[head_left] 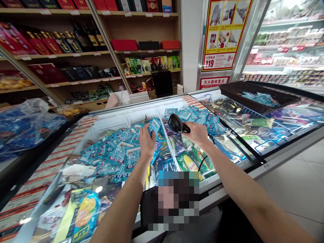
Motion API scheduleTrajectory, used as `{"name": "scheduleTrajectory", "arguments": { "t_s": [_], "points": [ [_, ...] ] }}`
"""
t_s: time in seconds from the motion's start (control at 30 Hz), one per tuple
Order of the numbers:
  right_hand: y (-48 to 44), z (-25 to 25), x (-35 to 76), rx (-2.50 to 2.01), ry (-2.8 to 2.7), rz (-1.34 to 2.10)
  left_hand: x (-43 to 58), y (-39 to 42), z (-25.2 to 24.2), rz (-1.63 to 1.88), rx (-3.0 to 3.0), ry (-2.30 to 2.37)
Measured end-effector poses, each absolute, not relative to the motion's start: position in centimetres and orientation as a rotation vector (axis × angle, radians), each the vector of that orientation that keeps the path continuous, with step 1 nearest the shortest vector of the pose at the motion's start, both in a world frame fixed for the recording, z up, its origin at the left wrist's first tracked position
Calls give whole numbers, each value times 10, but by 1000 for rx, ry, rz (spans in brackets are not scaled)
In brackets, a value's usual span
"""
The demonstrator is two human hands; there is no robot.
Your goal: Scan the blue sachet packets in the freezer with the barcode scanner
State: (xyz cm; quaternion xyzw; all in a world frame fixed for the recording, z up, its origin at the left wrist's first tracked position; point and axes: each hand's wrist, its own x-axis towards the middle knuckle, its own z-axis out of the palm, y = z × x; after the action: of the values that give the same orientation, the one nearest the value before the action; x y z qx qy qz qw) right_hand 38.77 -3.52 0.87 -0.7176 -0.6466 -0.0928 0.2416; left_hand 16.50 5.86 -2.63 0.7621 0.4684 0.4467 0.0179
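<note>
My right hand (197, 133) is wrapped round the handle of a black barcode scanner (175, 123). The scanner's head points left, over the white wire divider (170, 143) of a chest freezer. Just left of it, my left hand (147, 141) pinches a small blue packet (155, 125) with a printed label between thumb and fingers. Beneath and beside that hand lies a heap of similar blue packets (117, 150). More blue packets (196, 116) are piled behind my right hand. A black cable (201, 162) hangs below the scanner.
Frozen goods, among them corn packs (189, 163), fill the freezer's lower layer. A dark tray (260, 96) holding blue packets rests on the right end. Red-and-white price tags (54, 162) line the left edge. Shelves with boxes and bottles (83, 38) stand behind.
</note>
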Motion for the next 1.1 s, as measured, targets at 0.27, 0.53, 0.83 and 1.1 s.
{"name": "scheduleTrajectory", "arguments": {
  "t_s": [0.27,0.53,0.83,1.1],
  "points": [
    [-34,8,392,-2037,-1690,-264,168,38,-15,1155,2807,1572],
    [-35,11,388,-2031,-1719,-216,166,49,-27,869,2907,1518],
    [-36,9,389,-1969,-1649,-263,142,53,-13,781,2917,1411],
    [-36,23,399,-2026,-1483,-292,116,62,-8,763,2952,1479]
  ]
}}
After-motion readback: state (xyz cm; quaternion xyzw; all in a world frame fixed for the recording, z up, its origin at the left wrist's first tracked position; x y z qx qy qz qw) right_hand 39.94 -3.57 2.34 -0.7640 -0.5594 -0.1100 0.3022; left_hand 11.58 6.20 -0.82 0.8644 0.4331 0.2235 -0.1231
